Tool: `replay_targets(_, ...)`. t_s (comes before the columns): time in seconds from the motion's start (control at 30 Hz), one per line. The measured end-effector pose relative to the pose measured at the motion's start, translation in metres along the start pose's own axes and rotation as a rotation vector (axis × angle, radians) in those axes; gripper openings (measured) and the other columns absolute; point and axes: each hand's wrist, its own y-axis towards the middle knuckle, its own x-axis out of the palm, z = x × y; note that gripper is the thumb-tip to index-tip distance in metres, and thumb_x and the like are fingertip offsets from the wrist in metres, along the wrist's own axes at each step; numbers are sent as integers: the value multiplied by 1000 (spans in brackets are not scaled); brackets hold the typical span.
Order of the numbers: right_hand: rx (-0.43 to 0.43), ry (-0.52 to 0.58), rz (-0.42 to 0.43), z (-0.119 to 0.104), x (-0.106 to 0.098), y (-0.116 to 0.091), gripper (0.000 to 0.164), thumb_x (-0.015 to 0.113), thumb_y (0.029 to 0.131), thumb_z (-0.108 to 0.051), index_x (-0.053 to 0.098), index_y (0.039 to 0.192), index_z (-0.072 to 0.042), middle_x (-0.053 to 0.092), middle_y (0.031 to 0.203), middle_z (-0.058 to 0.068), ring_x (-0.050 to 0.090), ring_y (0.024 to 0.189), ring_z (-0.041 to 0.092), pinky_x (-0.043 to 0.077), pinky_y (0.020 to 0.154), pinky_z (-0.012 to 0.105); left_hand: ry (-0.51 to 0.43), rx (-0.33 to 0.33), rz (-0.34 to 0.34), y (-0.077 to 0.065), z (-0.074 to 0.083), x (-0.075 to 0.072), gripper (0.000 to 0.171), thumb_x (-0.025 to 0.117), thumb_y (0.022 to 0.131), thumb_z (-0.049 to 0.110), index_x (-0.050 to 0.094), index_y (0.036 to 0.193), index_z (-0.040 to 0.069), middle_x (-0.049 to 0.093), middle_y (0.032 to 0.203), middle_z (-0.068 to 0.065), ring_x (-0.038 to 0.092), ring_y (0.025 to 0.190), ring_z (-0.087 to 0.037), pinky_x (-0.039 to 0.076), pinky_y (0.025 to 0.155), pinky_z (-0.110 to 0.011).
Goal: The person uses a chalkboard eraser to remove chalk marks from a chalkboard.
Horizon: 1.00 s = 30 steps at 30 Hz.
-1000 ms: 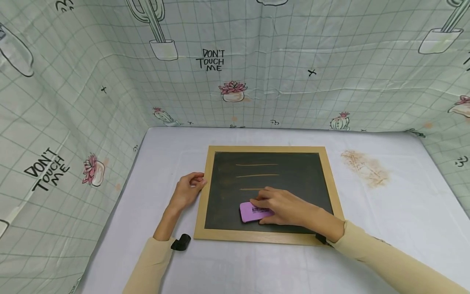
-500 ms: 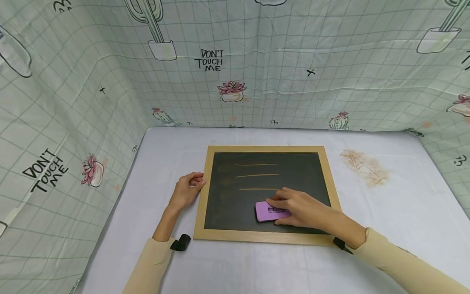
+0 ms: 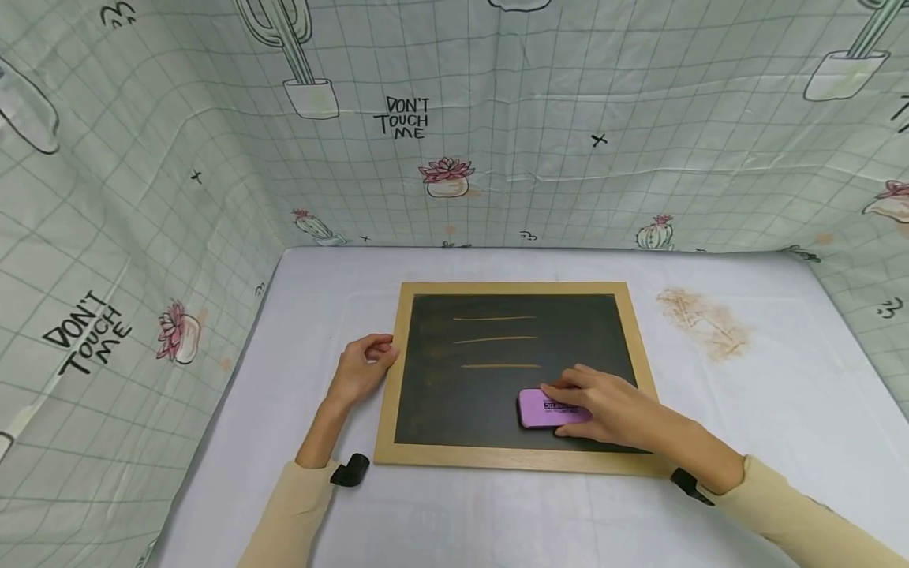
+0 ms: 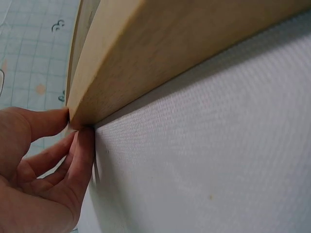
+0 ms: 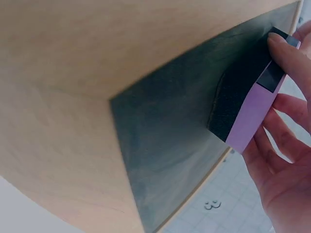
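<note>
A chalkboard with a light wooden frame lies on the white-covered table. Three yellowish chalk lines run across its upper and middle part. My right hand grips a purple magnetic eraser over the lower right of the board. In the right wrist view, thumb and fingers hold the eraser's sides, its dark felt facing the board. My left hand is at the frame's left edge. The left wrist view has its thumb and fingertips pinching the wooden frame.
A brownish smudge marks the white tablecloth to the right of the board. A grid-patterned cloth with cactus drawings hangs behind and at the sides. Black devices sit at both wrists.
My right hand has slid the eraser rightward along the lower part of the chalkboard, below the lowest line. The left hand stays at the frame, and the three lines look the same.
</note>
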Motion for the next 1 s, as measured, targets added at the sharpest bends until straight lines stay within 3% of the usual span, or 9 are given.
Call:
replay_targets(0.23, -10, 3, 22, 5, 1, -2, 55, 89, 80, -29, 73, 124, -1, 67, 107, 7, 60, 92, 15, 54, 71, 29, 12, -37, 18, 0, -1, -1, 31, 71, 97, 7, 66, 122, -11, 68, 102, -20, 64, 91, -29, 45, 73, -22)
replay_targets(0.4, -7, -9, 55, 13, -4, -3, 53, 87, 83, -33, 73, 124, -1, 68, 107, 7, 62, 92, 16, 55, 71, 30, 16, -18, 10, 0, 0, 0, 31, 71, 97, 7, 66, 121, -12, 68, 101, -21, 65, 89, -30, 46, 72, -22)
replay_targets(0.7, 41, -75, 39, 26, -14, -6, 60, 94, 73, -29, 74, 121, 1, 70, 107, 10, 63, 91, 17, 57, 72, 31, 13, -21, 2, 2, -1, 1, 33, 71, 97, 8, 66, 124, -11, 68, 106, -22, 66, 94, -32, 47, 74, -24)
replay_targets(1.0, 59, -92, 50, 38, -13, -6, 61, 95, 71, -28, 74, 120, 2, 70, 106, 10, 63, 91, 19, 56, 70, 32, -4, -11, 10, 2, -2, 1, 31, 72, 96, 6, 66, 122, -12, 69, 105, -22, 66, 93, -33, 46, 72, -20)
